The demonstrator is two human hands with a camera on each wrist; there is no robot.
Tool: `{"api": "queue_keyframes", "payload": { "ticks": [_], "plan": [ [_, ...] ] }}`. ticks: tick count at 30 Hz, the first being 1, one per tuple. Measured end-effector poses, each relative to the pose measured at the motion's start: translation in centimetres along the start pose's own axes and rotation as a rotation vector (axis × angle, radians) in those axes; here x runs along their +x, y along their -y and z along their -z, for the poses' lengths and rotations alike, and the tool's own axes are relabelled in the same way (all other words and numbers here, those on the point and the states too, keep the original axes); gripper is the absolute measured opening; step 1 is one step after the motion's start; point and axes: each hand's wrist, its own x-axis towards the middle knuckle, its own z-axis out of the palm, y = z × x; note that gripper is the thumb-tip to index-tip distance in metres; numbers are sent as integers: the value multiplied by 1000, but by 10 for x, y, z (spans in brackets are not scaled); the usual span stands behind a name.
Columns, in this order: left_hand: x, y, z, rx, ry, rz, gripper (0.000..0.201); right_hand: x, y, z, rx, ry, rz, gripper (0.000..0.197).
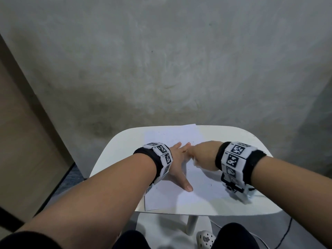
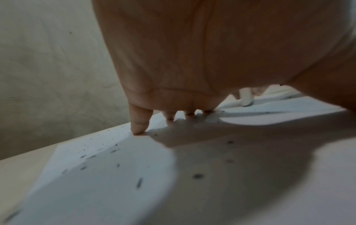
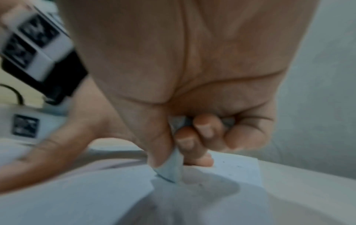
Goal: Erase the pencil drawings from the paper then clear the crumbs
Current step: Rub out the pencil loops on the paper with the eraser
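Left hand (image 1: 175, 164) splays flat, pinning the flimsy paper (image 1: 201, 186); right hand (image 3: 192, 106) pinches the soft eraser (image 3: 173, 169) low, near its tip.

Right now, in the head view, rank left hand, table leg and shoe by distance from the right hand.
From the right hand, gripping the eraser:
1. left hand: alongside, fingertips nearly meeting on the paper.
2. table leg: under the tabletop, nearer the person.
3. shoe: on the floor by that leg.
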Motion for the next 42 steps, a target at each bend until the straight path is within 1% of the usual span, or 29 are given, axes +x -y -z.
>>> {"api": "queue_keyframes", "payload": {
  "ticks": [2, 5, 7, 9, 10, 12, 13, 15, 17, 18, 20, 22, 23, 25, 26, 27, 30, 32, 35, 36, 37, 39, 40, 42],
  "plan": [
    [3, 1, -3, 22, -5, 3, 134, -16, -2, -9, 49, -6, 3, 29],
    [6, -1, -6, 34, -2, 7, 137, -40, -6, -21, 61, 72, 3, 17],
    [6, 0, -6, 30, 1, 12, 137, -40, -7, -18, 76, 119, 15, 14],
    [6, 2, -6, 24, 1, 12, 137, -27, -7, -9, 80, 125, 37, 12],
    [6, 2, -7, 18, -5, 10, 136, -19, -7, -4, 89, 102, 58, 15],
    [6, 3, -6, 3, -18, 2, 134, -5, -5, 4, 115, 25, 82, 33],
    [4, 2, -5, -2, -18, 0, 132, -3, -3, 6, 101, 3, 77, 36],
    [2, 0, -4, -5, -11, 1, 131, -7, -2, 1, 62, 18, 68, 29],
    [1, -2, -4, 18, -9, 4, 133, -22, -6, -12, 78, 93, 65, 12],
    [1, -3, -4, 29, -9, 7, 134, -31, -6, -17, 101, 130, 60, 8],
    [2, -3, -4, 31, -2, 15, 135, -41, -6, -22, 96, 175, 49, 8],
    [1, -3, -3, 28, 7, 15, 135, -36, -4, -16, 54, 167, 43, 7],
    [1, -3, -3, 22, 4, 10, 135, -29, -3, -12, 56, 139, 47, 10],
    [2, 0, -3, 0, -5, 10, 134, -14, -2, 0, 101, 60, 48, 22],
    [3, 1, -3, -11, -6, 14, 134, -8, -2, 5, 120, 36, 46, 25],
    [3, 1, -4, -17, -6, 18, 134, -7, -2, 6, 122, 33, 53, 23],
    [4, 0, -5, 4, -5, 13, 136, -23, -9, -8, 59, 73, 87, 10],
    [4, -1, -5, 14, -2, 14, 136, -42, -16, -19, 45, 98, 140, 11],
    [2, -1, -5, 8, 3, 20, 135, -52, -22, -14, 52, 208, 160, 13],
    [2, -1, -4, 9, 3, 21, 136, -47, -21, -9, 48, 200, 143, 12],
    [2, -1, -4, 10, 1, 19, 136, -38, -21, -3, 46, 150, 123, 12],
    [3, 0, -4, -6, -2, 10, 138, -16, -21, 4, 61, -28, 96, 12],
    [3, 0, -3, -21, -2, 6, 138, -7, -21, 5, 72, -93, 96, 15],
    [3, 1, -2, -30, -1, 5, 137, 0, -19, 4, 44, -108, 117, 18]
  ]
}}
